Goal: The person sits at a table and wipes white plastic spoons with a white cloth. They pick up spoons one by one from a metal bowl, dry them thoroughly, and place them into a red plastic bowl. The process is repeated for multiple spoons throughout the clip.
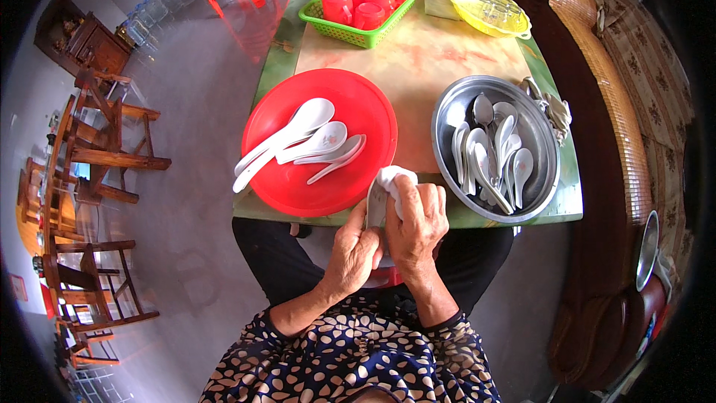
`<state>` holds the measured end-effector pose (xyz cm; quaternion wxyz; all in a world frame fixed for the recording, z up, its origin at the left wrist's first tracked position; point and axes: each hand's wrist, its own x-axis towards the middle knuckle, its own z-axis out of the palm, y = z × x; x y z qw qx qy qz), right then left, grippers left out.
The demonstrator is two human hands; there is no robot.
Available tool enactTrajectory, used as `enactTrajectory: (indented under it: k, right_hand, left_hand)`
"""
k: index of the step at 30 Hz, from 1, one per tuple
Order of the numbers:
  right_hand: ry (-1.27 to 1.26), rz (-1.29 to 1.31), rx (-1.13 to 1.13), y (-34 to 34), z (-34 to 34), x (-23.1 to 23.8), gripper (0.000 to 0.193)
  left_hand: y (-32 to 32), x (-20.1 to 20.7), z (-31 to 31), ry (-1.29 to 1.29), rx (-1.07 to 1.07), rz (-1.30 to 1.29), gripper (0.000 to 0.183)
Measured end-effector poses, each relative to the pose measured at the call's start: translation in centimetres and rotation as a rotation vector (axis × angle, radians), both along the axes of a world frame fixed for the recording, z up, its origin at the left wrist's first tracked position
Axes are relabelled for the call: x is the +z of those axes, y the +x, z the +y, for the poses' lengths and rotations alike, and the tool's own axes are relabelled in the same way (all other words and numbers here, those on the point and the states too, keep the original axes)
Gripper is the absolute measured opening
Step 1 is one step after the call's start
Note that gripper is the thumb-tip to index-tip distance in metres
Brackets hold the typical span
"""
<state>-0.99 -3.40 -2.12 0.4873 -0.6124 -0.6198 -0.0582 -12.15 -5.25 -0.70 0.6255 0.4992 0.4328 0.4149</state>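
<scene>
My left hand (pixel 352 257) is closed around a white soup spoon (pixel 376 206), held over my lap just off the table's near edge. A crumpled white cloth (pixel 389 177) is gripped in my right hand (pixel 419 225), which presses it against the spoon; part of the spoon is hidden behind my fingers. To the left, a red round tray (pixel 358 183) carries several white ceramic spoons (pixel 322 142), some overlapping and some reaching over its left rim. On the right stands a steel basin (pixel 550 179) with several white spoons (pixel 481 160) and a metal spoon (pixel 483 110) in it.
Farther back on the table (pixel 418 130) are a green basket (pixel 368 39) of red cups (pixel 338 6) and a yellow basket (pixel 488 9). A grey cloth (pixel 556 116) lies by the basin. A wooden bench (pixel 589 254) borders the right side; wooden chairs (pixel 104 149) stand left.
</scene>
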Motion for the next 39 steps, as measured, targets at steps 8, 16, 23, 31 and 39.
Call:
enactTrajectory:
  k: [8, 16, 23, 31, 39]
  right_hand:
    - [-0.325, 0.224, 0.379, 1.0, -1.9, 1.0, 0.026]
    - [-0.081, 0.024, 0.317, 0.8, -0.5, 1.7, 0.03]
    - [-0.001, -0.009, 0.062, -0.3, 0.5, 1.1, 0.037]
    - [-0.351, 0.27, 0.515, 0.8, -1.7, 1.9, 0.024]
    - [-0.215, 0.39, 0.623, 1.7, -2.7, 1.1, 0.028]
  left_hand:
    - [-1.1, -0.9, 0.7, -0.095, -0.026, 0.08, 0.053]
    - [-1.1, 0.5, 0.6, -0.109, -0.089, 0.081, 0.048]
    - [-0.7, 0.6, 0.3, -0.095, -0.054, 0.036, 0.046]
    - [-2.1, -1.2, 0.6, -0.075, -0.01, 0.059, 0.045]
    - [-2.1, -0.5, -0.1, -0.168, -0.088, -0.208, 0.038]
